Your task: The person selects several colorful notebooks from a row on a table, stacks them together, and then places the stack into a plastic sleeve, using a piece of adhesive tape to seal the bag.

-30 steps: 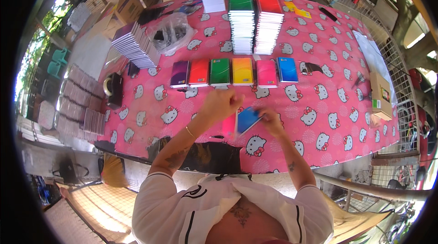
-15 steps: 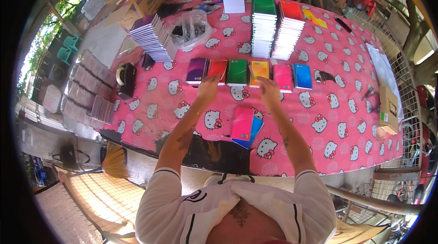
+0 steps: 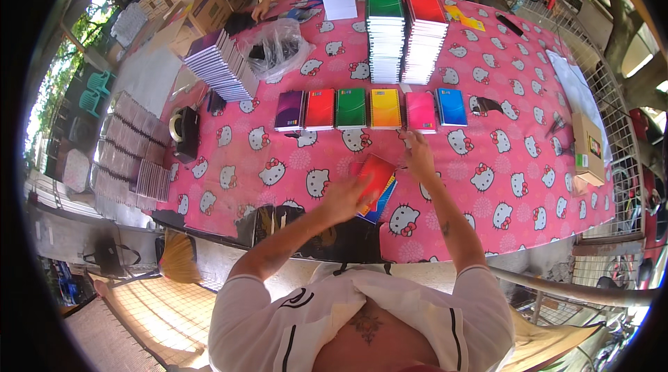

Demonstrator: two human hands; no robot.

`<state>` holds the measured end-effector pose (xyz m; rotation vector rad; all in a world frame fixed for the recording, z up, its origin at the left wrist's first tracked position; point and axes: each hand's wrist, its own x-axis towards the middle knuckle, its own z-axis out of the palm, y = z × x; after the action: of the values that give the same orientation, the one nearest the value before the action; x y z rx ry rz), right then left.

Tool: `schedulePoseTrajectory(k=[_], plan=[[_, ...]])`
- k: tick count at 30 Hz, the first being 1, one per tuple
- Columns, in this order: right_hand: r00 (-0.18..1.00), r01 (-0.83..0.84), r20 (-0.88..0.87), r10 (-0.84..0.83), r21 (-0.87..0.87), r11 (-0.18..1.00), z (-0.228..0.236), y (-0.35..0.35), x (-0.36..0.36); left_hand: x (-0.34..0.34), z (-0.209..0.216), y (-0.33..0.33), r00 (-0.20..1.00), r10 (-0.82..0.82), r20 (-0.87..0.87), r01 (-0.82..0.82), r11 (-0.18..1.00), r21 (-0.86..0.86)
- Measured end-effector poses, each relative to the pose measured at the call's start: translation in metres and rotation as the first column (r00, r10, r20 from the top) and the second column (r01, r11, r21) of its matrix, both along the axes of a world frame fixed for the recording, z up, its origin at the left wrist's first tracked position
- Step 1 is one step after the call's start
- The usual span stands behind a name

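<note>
The red notebook (image 3: 378, 173) lies aslant over a blue notebook (image 3: 378, 213) near my edge of the table (image 3: 487, 233), its long axis running from upper right, away from me, to lower left. My left hand (image 3: 346, 199) grasps it by its left side. My right hand (image 3: 420, 157) is just below the pink notebook (image 3: 420, 110), fingers bent; whether they clasp anything, I cannot tell. That one belongs to a row of notebooks (image 3: 351, 108), long sides pointing away from me. Behind rise a green-topped stack (image 3: 385, 41) and a red-topped stack (image 3: 423, 45).
</note>
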<state>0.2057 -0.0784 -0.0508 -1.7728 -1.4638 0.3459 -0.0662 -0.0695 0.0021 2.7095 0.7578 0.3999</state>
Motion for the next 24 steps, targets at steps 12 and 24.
schedulePoseTrajectory(k=[12, 24], plan=[[0.922, -0.076, 0.388, -0.019, 0.23, 0.97, 0.048, 0.02, -0.028, 0.033, 0.006, 0.127, 0.92, 0.173, 0.353, -0.24, 0.958, 0.156], [0.799, 0.223, 0.474, -0.37, 0.338, 0.914, 0.011, 0.018, 0.019, 0.073, 0.002, 0.054, 0.979, 0.205, -0.005, -0.201, 0.951, -0.235]])
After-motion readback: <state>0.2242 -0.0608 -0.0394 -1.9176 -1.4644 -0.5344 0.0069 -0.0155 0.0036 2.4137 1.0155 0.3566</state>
